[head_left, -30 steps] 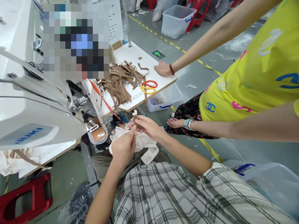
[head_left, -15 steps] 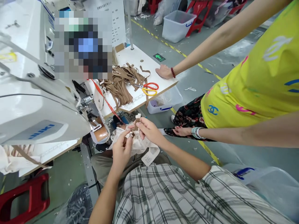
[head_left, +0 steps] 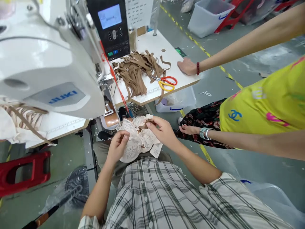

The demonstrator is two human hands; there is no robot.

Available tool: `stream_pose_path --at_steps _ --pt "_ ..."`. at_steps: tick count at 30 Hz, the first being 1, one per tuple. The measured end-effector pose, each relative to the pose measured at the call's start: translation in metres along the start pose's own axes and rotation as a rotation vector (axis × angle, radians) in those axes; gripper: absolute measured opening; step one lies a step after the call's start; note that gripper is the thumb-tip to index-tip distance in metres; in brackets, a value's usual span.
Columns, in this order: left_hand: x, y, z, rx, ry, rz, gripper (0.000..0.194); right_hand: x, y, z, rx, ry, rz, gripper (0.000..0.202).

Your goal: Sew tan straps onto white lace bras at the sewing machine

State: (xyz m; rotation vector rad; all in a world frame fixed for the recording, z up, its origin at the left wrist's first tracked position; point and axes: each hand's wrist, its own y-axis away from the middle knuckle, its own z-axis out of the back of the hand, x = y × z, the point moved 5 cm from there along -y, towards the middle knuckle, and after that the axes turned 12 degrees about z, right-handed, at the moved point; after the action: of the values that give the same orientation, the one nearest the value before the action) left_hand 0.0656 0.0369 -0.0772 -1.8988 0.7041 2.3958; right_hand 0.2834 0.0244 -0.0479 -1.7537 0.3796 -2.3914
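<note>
A cream lace bra (head_left: 132, 143) with a white tag (head_left: 156, 150) lies spread over the lap. My right hand (head_left: 162, 129) pinches a brown strap (head_left: 144, 125) above its far right part. At the bra's left edge is my left hand (head_left: 118, 143), its fingers curled together against the lace; what they hold, if anything, is too small to make out. Brown straps (head_left: 133, 74) lie heaped on the white table (head_left: 171, 57), with red and yellow scissors (head_left: 168, 83) beside them.
A white sewing machine (head_left: 47, 63) with a control panel (head_left: 113, 35) stands at the left. One hand (head_left: 188, 66) of a person in yellow rests on the table; the other (head_left: 189, 129) hangs near my right forearm. A red stool (head_left: 26, 171) is lower left.
My hands have moved apart, and the bra now shows opened out between them. The brown strap in my right hand is lower and more sideways. The view has shifted, bringing the control panel into sight.
</note>
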Motion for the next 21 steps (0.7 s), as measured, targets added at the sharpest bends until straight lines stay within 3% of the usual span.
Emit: stream_pose_path --at_steps 3,6,8,9,11,13,16,21 --pt "-0.001 -0.002 0.005 -0.002 -0.070 -0.051 0.027 0.002 0.005 -0.011 0.123 -0.301 -0.160 0.019" --pt "-0.001 -0.003 0.007 0.041 -0.042 -0.106 0.037 0.017 0.017 -0.034 0.464 -0.663 -0.333 0.025" --pt "-0.005 -0.002 0.002 0.141 0.029 -0.146 0.053 0.030 0.020 -0.045 0.639 -0.751 -0.366 0.027" --pt "-0.008 -0.001 -0.004 0.221 0.046 -0.161 0.061 0.033 0.018 -0.048 0.659 -0.741 -0.355 0.027" --pt "-0.016 0.002 -0.018 0.376 0.022 -0.177 0.067 0.031 0.005 -0.049 0.576 -0.647 -0.321 0.027" --pt "-0.021 0.006 -0.028 0.456 -0.064 -0.149 0.057 0.022 -0.015 -0.042 0.375 -0.536 -0.279 0.026" --pt "-0.022 0.010 -0.027 0.454 -0.131 -0.065 0.051 0.001 -0.045 -0.022 0.099 -0.453 -0.225 0.027" --pt "-0.011 0.016 0.000 0.381 -0.037 0.030 0.052 -0.036 -0.084 0.001 -0.202 -0.443 -0.231 0.029"
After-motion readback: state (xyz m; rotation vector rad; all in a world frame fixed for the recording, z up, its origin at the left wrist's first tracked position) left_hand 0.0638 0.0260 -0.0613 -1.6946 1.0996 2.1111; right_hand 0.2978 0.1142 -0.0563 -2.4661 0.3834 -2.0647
